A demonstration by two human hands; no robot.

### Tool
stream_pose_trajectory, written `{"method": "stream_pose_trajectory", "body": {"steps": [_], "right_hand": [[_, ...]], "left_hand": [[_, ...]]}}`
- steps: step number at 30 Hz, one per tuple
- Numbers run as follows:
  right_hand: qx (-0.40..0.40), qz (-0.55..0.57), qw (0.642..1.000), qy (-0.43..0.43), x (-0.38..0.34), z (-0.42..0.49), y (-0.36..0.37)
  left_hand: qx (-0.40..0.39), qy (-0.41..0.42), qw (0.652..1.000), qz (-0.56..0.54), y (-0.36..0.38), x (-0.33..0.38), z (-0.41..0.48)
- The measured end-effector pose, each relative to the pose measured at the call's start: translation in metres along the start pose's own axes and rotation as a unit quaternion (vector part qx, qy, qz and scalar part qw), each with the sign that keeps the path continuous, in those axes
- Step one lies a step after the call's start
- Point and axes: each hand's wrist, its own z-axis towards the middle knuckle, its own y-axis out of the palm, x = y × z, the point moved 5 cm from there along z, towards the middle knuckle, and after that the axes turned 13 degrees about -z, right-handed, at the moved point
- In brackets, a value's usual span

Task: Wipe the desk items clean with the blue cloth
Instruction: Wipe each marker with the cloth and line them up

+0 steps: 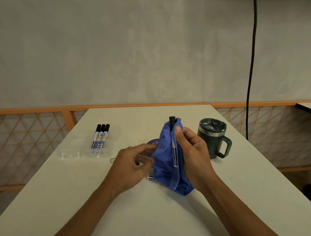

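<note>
A blue cloth (pixel 165 164) is bunched upright in the middle of the white desk (pixel 76 194), wrapped round a white marker with a black cap (pixel 172 121) that sticks out at the top. My right hand (pixel 190 151) grips the cloth and the marker through it, thumb near the cap. My left hand (pixel 133 163) pinches the cloth's left edge, and the marker's lower end shows just below it. Three more markers (pixel 100 137) lie side by side at the left on a clear plastic tray (pixel 73 155).
A dark green lidded mug (pixel 212 138) with a handle stands just right of my right hand. A purple round sticker (pixel 152 141) peeks out behind the cloth. A metal ring (pixel 112 159) lies by my left hand. A black cable (pixel 250 68) hangs at the right.
</note>
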Motion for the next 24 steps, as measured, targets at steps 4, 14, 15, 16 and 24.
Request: {"method": "stream_pose_trajectory", "body": {"steps": [4, 14, 15, 16, 24], "right_hand": [[-0.020, -0.038, 0.999, 0.020, 0.011, -0.002, 0.005], [-0.080, -0.179, 0.980, -0.017, 0.017, -0.008, 0.021], [-0.086, -0.184, 0.979, -0.019, 0.018, -0.008, 0.022], [-0.094, -0.186, 0.978, -0.021, 0.018, -0.008, 0.021], [-0.136, -0.179, 0.974, -0.015, 0.021, -0.009, 0.022]], "left_hand": [[0.097, 0.043, 0.994, -0.010, -0.023, 0.019, -0.001], [0.118, 0.097, 0.988, 0.014, -0.027, 0.035, -0.004], [0.111, 0.102, 0.988, 0.019, -0.026, 0.035, -0.004], [0.107, 0.105, 0.988, 0.023, -0.026, 0.036, -0.004], [0.081, 0.123, 0.988, 0.041, -0.027, 0.034, -0.002]]}}
